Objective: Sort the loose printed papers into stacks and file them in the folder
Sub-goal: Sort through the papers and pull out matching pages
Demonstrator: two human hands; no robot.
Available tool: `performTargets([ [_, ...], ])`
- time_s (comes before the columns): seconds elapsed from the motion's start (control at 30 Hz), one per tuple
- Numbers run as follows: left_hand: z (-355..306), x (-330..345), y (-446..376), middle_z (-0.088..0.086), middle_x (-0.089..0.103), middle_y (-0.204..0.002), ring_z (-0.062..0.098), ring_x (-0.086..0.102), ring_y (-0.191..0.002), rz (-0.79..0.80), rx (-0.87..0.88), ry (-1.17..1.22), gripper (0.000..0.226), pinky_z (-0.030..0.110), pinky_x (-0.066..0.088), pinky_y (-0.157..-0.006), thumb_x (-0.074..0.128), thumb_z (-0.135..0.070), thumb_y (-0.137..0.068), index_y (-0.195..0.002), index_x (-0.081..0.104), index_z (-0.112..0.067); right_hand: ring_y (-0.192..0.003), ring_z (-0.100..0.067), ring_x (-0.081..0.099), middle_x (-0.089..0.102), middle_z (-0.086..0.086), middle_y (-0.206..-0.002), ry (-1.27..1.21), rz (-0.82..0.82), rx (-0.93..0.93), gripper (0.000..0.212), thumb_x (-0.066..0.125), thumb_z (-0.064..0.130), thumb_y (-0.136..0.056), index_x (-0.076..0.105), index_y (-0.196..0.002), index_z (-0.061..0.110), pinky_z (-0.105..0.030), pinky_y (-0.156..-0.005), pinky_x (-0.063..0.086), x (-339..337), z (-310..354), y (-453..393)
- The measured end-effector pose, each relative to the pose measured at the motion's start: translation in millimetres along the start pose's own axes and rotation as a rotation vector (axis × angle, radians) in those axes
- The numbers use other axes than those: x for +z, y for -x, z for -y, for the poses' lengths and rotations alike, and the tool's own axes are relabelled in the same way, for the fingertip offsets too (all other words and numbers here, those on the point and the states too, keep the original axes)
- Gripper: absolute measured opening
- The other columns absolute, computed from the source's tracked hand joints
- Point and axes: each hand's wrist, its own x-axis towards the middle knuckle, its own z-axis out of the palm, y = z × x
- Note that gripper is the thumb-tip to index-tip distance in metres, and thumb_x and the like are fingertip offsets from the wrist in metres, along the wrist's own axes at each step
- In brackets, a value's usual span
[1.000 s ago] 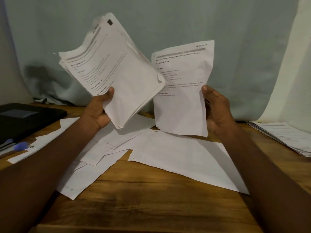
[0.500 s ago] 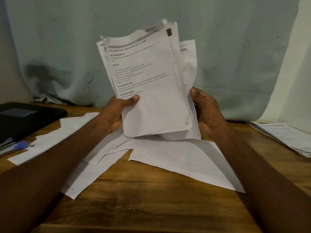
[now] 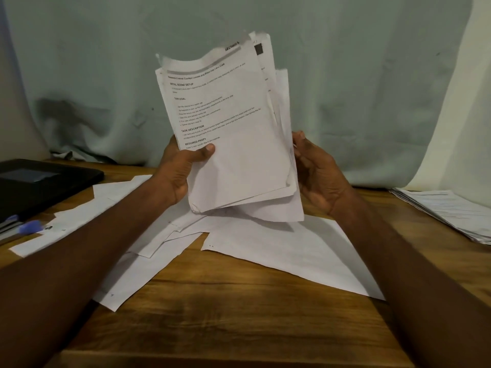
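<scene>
A bundle of printed papers (image 3: 228, 134) is being held upright above the surface (image 3: 239, 320), its sheets fanned and uneven at the top and bottom edges. It is being gripped low on its near edge by the left hand (image 3: 180, 168), whose thumb is being pressed across the front page while the fingers are curled out of sight behind. The right hand (image 3: 318, 171) is being held against the opposite edge with its fingers loosely curved; whether a sheet is actually being pinched there cannot be told. The bundle is probably being squared, so the edges are best tapped level on the surface before anything is added. Loose sheets (image 3: 279, 251) are lying scattered beneath, another stack (image 3: 449, 211) is lying far right, and a black folder (image 3: 39, 184) is lying far left beside a blue pen (image 3: 29, 227).
</scene>
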Motion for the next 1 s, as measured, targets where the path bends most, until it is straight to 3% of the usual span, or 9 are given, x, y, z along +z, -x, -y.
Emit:
performTargets([
  [0.07,-2.9,-1.0,0.7,0.003,0.074,-0.124,0.024,0.069,-0.116,-0.017,-0.008,-0.012,0.057,0.043,0.054,-0.103,0.08,0.0,-0.08,-0.134,0.064,-0.011,-0.129,-0.034,0.06,0.066,-0.012,-0.136,0.05,0.049,0.035,0.048,0.065,0.039,-0.098,0.063,-0.138,0.012,-0.052,-0.114,0.044,2.5,-2.7,-1.2],
  [0.13,-6.5,-1.3,2.2,0.003,0.075,-0.122,0.024,0.071,-0.112,-0.015,0.002,-0.046,0.052,0.045,0.054,-0.104,0.08,0.0,-0.081,-0.13,0.067,-0.01,-0.129,-0.038,0.06,0.064,-0.014,-0.139,0.161,0.076,-0.025,0.048,0.067,0.022,-0.098,0.056,-0.143,0.009,-0.055,-0.113,0.043,0.4,-7.0,-6.8],
  [0.2,-13.0,0.3,4.1,0.002,0.075,-0.121,0.022,0.071,-0.111,-0.002,0.047,-0.118,0.051,0.046,0.054,-0.104,0.082,-0.002,-0.08,-0.128,0.068,-0.011,-0.125,-0.038,0.063,0.066,-0.015,-0.135,0.263,0.022,-0.13,0.049,0.065,0.002,-0.096,0.053,-0.144,0.005,-0.055,-0.111,0.046,-1.5,-10.3,-11.1],
  [0.27,-21.1,4.0,5.7,-0.001,0.074,-0.123,0.019,0.071,-0.112,0.029,0.095,-0.146,0.051,0.044,0.056,-0.102,0.083,-0.005,-0.08,-0.128,0.067,-0.015,-0.122,-0.038,0.064,0.068,-0.015,-0.133,0.289,-0.036,-0.184,0.048,0.064,-0.003,-0.095,0.055,-0.142,0.003,-0.055,-0.109,0.048,-2.6,-11.5,-13.7],
  [0.4,-32.5,11.9,8.1,-0.009,0.076,-0.116,0.011,0.074,-0.1,0.03,0.139,-0.146,0.038,0.037,0.06,-0.083,0.082,-0.013,-0.083,-0.114,0.068,-0.028,-0.122,-0.045,0.062,0.067,-0.018,-0.132,0.212,-0.063,-0.221,0.05,0.061,-0.006,-0.088,0.06,-0.137,0.005,-0.06,-0.106,0.049,-7.9,-7.9,-18.8],
  [0.47,-31.1,11.4,9.2,-0.008,0.077,-0.113,0.012,0.075,-0.098,0.031,0.142,-0.173,0.037,0.036,0.06,-0.08,0.083,-0.013,-0.082,-0.112,0.068,-0.028,-0.12,-0.041,0.064,0.069,-0.015,-0.13,0.235,-0.057,-0.191,0.046,0.061,-0.003,-0.091,0.061,-0.136,0.007,-0.054,-0.104,0.052,-7.8,-5.7,-16.6],
  [0.6,-18.7,9.5,11.4,-0.007,0.077,-0.115,0.015,0.073,-0.106,0.081,0.137,-0.255,0.041,0.034,0.059,-0.094,0.084,-0.012,-0.081,-0.119,0.07,-0.02,-0.109,-0.026,0.073,0.077,-0.002,-0.116,0.379,-0.133,-0.118,0.028,0.074,0.015,-0.093,0.07,-0.122,0.014,-0.046,-0.099,0.057,-5.7,-13.8,-12.7],
  [0.87,-15.9,5.0,11.1,0.003,0.075,-0.121,0.026,0.073,-0.11,0.138,-0.005,-0.113,0.036,0.037,0.061,-0.089,0.075,-0.01,-0.089,-0.124,0.07,-0.013,-0.111,-0.037,0.07,0.075,-0.012,-0.117,0.271,-0.232,-0.21,0.028,0.065,0.002,-0.094,0.071,-0.12,0.007,-0.053,-0.103,0.053,-2.0,-18.5,-16.9],
  [1.0,-10.0,5.3,14.6,0.004,0.075,-0.122,0.025,0.072,-0.113,0.202,-0.091,-0.1,0.04,0.035,0.059,-0.093,0.073,-0.012,-0.088,-0.127,0.069,-0.012,-0.114,-0.039,0.068,0.073,-0.014,-0.122,0.223,-0.148,-0.112,0.037,0.071,0.005,-0.09,0.067,-0.127,0.006,-0.055,-0.104,0.051,-4.8,-23.7,-17.7],
])
